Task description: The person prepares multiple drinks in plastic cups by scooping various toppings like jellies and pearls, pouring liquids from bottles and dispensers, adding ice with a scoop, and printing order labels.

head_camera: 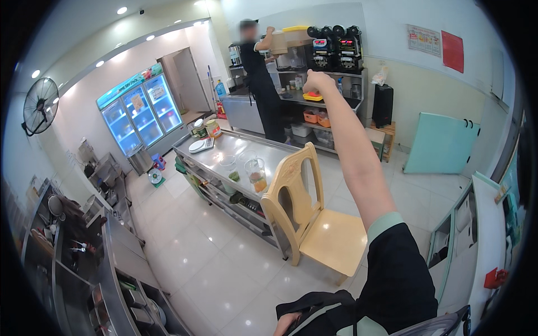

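Note:
My right hand [319,82] is stretched far forward at the upper middle, with its fingers curled and no object visible in it. Behind it, on the back counter, shows a yellow tray [313,97] with something red. Of my left arm only a bit of skin shows at the bottom edge; the left hand is out of view. Below and left of my right arm stand a carved wooden chair [336,239] and a steel table [227,138]. The table holds clear plastic cups, one with orange contents [259,185], one with green [234,176], a white kitchen scale [201,145] and lidded jars [213,128].
A person in black [265,92] stands at the back counter, holding a beige container [279,43]. Glass-door refrigerators [141,111] stand at the left rear. Steel shelving [119,252] lines the left, a mint-edged cabinet [458,235] the right. A mint panel [441,143] leans by the wall.

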{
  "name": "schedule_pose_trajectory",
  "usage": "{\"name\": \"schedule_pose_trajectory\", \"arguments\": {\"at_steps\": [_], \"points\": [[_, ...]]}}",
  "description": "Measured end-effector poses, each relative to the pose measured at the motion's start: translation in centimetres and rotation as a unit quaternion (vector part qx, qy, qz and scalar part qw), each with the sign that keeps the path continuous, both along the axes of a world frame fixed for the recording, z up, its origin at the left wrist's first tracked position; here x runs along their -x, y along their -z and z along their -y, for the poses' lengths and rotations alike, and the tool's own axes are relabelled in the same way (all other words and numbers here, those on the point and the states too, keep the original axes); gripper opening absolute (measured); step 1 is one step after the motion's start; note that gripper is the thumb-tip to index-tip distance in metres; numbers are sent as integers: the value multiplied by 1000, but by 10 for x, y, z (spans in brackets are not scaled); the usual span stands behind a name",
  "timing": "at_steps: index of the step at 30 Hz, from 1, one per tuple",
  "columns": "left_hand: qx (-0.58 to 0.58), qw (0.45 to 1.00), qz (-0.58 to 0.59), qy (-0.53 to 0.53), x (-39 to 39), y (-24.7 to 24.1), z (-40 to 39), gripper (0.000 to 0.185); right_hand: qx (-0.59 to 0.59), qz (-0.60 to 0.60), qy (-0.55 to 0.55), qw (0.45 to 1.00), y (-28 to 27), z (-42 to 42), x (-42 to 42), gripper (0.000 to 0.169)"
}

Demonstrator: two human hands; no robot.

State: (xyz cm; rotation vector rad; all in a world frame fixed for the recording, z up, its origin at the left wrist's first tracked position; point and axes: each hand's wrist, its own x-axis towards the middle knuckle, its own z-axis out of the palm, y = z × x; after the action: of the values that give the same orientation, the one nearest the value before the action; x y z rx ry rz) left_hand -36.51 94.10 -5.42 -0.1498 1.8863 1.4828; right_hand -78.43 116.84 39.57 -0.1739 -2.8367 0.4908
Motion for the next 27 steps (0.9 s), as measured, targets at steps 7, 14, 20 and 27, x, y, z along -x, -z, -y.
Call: {"name": "schedule_pose_trajectory", "arguments": {"at_steps": [7,14,20,27], "points": [[2,1000,10,23,9,-1,-7,35,-13,-49,43,998,10,-5,-1,81],[3,998,27,60,13,-4,-20,35,-136,-353,41,925,28,-6,-1,109],[-30,994,77,75,32,29,-28,44,-77,-462,3,884,22,-4,6,106],[-296,954,40,-15,24,-6,-3,45,75,-432,-261,860,36,35,-8,76]]}}
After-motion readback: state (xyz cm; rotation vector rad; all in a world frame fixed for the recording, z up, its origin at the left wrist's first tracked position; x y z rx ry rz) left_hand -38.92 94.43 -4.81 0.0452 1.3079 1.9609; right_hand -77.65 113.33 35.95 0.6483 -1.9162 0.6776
